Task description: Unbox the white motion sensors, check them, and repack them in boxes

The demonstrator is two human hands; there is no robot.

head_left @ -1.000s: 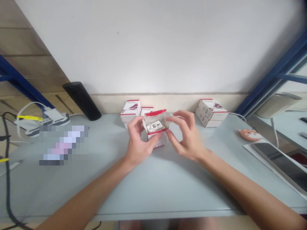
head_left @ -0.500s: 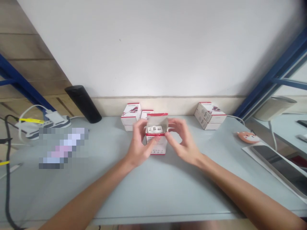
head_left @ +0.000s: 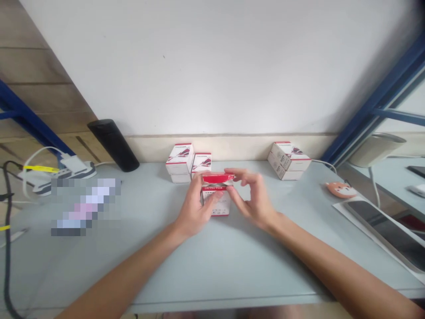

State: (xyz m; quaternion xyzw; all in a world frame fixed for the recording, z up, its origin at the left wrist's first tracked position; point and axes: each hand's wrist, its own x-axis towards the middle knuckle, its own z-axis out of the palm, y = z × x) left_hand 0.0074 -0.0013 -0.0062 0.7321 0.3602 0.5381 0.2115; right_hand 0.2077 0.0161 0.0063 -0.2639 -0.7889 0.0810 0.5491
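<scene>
A small white and red cardboard box (head_left: 221, 204) marked "DETECTOR" stands upright on the table between my hands. Its red-edged lid flap (head_left: 218, 178) is folded forward over the top, with a gap left above the front edge. My left hand (head_left: 195, 206) grips the box's left side, thumb across the front face. On the right side, my right hand (head_left: 254, 199) has its fingers bent at the lid and its thumb near the upper front corner. What lies inside the box is now hidden by the flap.
Similar boxes stand at the back, a group (head_left: 179, 159) left of centre and a stack (head_left: 288, 161) at the right. A black cylinder (head_left: 114, 146) and a power strip (head_left: 63, 177) are on the left. A phone (head_left: 385, 230) and an orange animal-faced item (head_left: 341, 189) lie right.
The box's lid flap has swung from upright down toward the front, covering the white part inside. My right fingers have moved over the lid's edge; my left hand still holds the box.
</scene>
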